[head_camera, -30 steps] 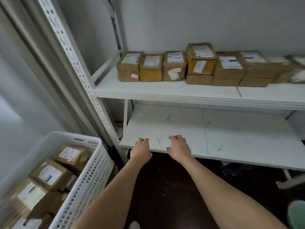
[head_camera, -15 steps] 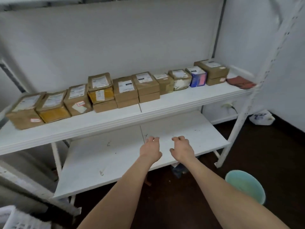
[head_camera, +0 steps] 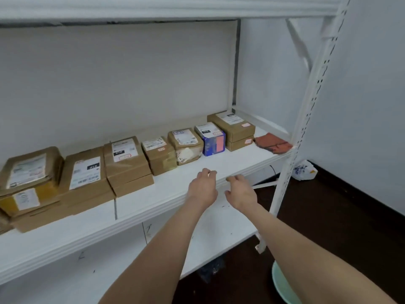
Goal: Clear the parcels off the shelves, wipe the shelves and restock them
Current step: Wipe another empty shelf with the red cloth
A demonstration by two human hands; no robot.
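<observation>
Along the back of the middle shelf (head_camera: 166, 194), from the far left: a row of brown parcels (head_camera: 85, 176), some stacked two high, long sides running front to back. Further right, a crumpled parcel (head_camera: 186, 145), then a blue box (head_camera: 211, 139), then a two-high stack (head_camera: 232, 130).

In front of the crumpled parcel and blue box, apart from both: left grip (head_camera: 202, 187) over the shelf's front strip, fingers loosely curled, holding nothing. Just beside it, right grip (head_camera: 241, 190) over the shelf's front lip, likewise loosely curled and empty. Nearest parcels straight ahead and slightly left of both, with the left grip closer. Probably a reach to start clearing this shelf.

At the shelf's right end, a reddish cloth (head_camera: 272, 142) beside the upright (head_camera: 302, 119). Below, a scuffed lower shelf (head_camera: 219, 233). On the floor, a white bag (head_camera: 304, 171) and a green basin (head_camera: 282, 284).
</observation>
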